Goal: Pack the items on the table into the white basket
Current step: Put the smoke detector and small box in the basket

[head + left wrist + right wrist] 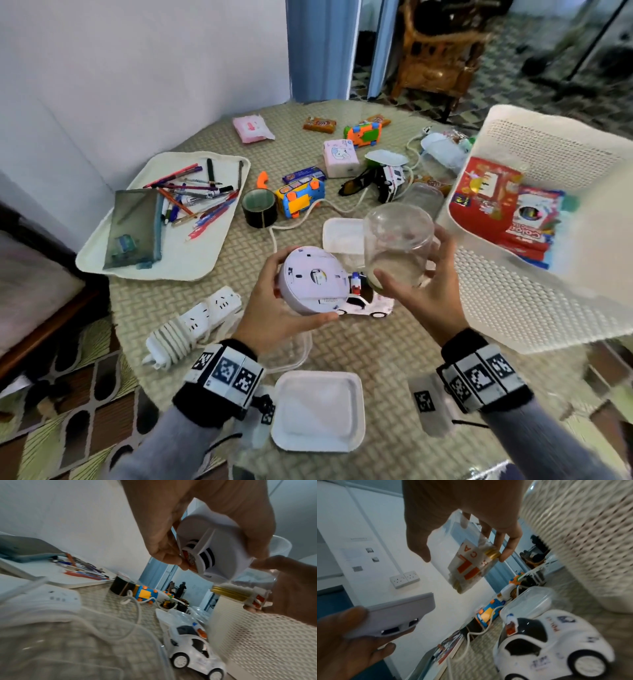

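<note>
My left hand grips a round white device by its rim, flat back facing me, above the table's middle. My right hand holds a clear glass jar just to its right, beside the white basket. The right wrist view shows the jar with a red-lettered label and gold lid, fingers wrapped around it. In the left wrist view, the fingers and thumb clasp the device. Red colouring books lie in the basket.
A toy police car sits under my hands. A white tray of pens lies left, with a tape roll, toy bus, pink box and other toys beyond. A power strip and a white lidded box lie near me.
</note>
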`<control>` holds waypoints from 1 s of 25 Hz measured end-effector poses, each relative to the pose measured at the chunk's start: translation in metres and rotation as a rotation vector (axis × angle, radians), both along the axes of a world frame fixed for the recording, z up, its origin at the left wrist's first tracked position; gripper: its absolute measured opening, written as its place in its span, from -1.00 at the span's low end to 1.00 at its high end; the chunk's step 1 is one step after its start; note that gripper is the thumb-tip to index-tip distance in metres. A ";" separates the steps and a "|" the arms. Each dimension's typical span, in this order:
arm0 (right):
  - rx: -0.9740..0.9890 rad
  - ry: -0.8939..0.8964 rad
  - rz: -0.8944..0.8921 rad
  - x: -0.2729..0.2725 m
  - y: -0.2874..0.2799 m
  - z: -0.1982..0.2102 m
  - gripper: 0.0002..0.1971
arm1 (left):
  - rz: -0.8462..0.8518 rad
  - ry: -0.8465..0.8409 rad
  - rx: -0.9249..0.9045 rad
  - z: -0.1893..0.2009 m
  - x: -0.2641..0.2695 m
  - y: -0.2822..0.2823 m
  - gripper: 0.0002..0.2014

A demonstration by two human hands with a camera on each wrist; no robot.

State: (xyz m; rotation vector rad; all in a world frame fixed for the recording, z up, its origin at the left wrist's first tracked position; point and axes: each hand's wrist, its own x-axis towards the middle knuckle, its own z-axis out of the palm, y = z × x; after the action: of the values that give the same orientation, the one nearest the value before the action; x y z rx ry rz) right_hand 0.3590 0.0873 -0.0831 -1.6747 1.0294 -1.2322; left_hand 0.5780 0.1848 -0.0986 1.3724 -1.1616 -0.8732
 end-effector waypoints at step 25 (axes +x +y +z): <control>0.075 -0.258 -0.115 -0.315 -0.009 0.079 -0.07 | 0.039 0.014 -0.216 0.069 -0.294 -0.116 -0.10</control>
State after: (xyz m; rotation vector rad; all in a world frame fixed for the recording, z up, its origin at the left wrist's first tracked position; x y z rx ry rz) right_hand 0.0443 0.0787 -0.0039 -1.3728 1.0094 -1.4246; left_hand 0.2844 0.0692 -0.0294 1.2071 -1.1787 -0.7067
